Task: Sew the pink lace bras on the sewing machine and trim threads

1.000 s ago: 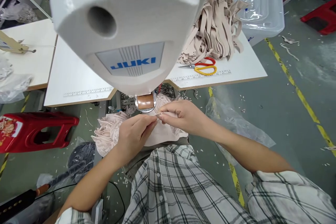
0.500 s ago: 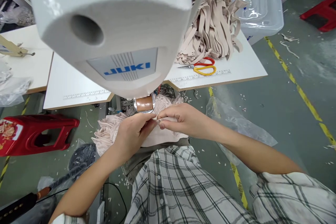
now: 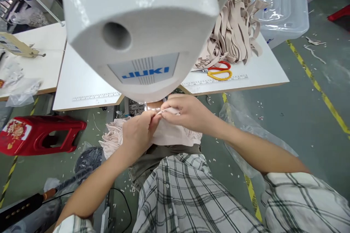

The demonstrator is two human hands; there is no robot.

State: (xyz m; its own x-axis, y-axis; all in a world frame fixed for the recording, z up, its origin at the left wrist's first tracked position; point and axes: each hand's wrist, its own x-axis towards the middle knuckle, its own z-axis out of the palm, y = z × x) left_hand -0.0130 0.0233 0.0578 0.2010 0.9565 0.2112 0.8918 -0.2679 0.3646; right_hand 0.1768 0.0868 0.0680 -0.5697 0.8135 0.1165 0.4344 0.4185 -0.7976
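Both hands meet just under the head of a white JUKI sewing machine point(image 3: 144, 43). My left hand point(image 3: 139, 131) pinches the edge of a pale pink lace fabric piece point(image 3: 172, 135). My right hand point(image 3: 186, 112) grips the same fabric close beside it, thumb and fingers closed on a folded bit. The fabric hangs over my lap, and a gathered lacy part point(image 3: 112, 136) lies to the left of my left hand. A copper-coloured machine part point(image 3: 153, 106) shows right behind my fingertips. The machine head hides the needle area.
Scissors point(image 3: 220, 74) with red and yellow handles lie on the white table point(image 3: 262, 69), before a heap of beige straps point(image 3: 232, 32). Clear plastic bins point(image 3: 279, 3) stand at the back right. A red stool point(image 3: 43, 134) is at the left; plastic film point(image 3: 257, 142) lies on the floor.
Both hands have lifted slightly toward the machine, with the fabric still between them. My right hand now sits higher, over part of the copper-coloured piece. The view has shifted a little.
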